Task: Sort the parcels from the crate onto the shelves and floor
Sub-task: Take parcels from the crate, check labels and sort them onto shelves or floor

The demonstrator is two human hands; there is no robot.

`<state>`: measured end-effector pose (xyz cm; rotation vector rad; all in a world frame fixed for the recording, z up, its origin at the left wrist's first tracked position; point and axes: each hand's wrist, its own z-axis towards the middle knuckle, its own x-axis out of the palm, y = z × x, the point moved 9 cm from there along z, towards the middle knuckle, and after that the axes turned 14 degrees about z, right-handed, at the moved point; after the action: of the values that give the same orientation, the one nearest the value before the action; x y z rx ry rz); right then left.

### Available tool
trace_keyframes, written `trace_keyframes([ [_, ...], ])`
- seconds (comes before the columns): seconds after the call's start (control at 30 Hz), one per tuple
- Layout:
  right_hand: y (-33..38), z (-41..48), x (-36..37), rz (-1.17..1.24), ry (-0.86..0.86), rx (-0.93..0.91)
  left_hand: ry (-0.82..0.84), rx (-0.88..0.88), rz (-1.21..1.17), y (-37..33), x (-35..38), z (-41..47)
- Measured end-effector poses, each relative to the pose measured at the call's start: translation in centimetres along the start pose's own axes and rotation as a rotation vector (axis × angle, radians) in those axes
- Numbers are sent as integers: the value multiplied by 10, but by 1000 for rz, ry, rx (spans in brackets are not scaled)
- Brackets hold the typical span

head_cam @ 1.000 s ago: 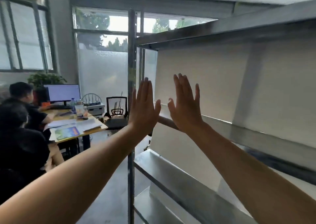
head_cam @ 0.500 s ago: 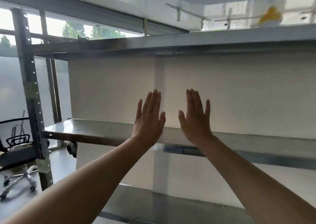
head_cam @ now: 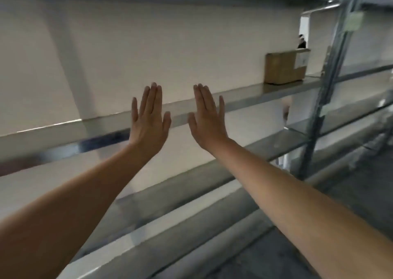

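Both arms are stretched out in front of me toward a metal shelf unit. My left hand (head_cam: 148, 119) is held flat with fingers straight and holds nothing. My right hand (head_cam: 207, 119) is beside it, also flat and empty, a small gap between the two. Behind them runs the middle shelf (head_cam: 244, 94), a grey metal board. A brown cardboard parcel (head_cam: 284, 68) with a white label stands upright on that shelf at the far right. No crate is in view.
A lower shelf (head_cam: 276, 147) runs below the hands, another shelf edge (head_cam: 191, 225) beneath it. A perforated metal upright (head_cam: 327, 83) stands at the right. A white wall panel (head_cam: 148, 44) backs the shelves. A person's head (head_cam: 301, 41) shows beyond the parcel.
My view has swung right along the shelf unit; the window and desk have left the frame and the parcel and right upright have come in. Both hands stay raised and flat.
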<state>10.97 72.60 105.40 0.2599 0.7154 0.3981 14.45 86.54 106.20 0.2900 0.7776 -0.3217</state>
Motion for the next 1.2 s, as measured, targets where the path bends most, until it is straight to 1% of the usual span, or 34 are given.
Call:
trace_keyframes([
  [0.07, -32, -26, -27, -52, -17, 93, -3, 41, -77, -36, 6, -3],
  [0.13, -64, -57, -63, -147, -50, 189, 5, 125, -160, -86, 8, -10],
  [0.37, -160, -164, -219, -449, -158, 451, 30, 384, -393, -275, -18, -46],
  [0.47, -185, -190, -284, -517, -225, 517, 5, 471, -444, -340, -35, -50],
  [0.6, -218, -213, -346, -568, -275, 565, -10, 526, -506, -411, -52, -39],
  [0.8, -277, -225, -396, -587, -297, 584, -41, 586, -565, -502, -63, -17],
  [0.97, -315, -230, -414, -587, -303, 575, -47, 620, -606, -566, -58, -8],
  [1.2, -365, -245, -429, -605, -282, 652, -41, 674, -644, -635, -42, -3],
])
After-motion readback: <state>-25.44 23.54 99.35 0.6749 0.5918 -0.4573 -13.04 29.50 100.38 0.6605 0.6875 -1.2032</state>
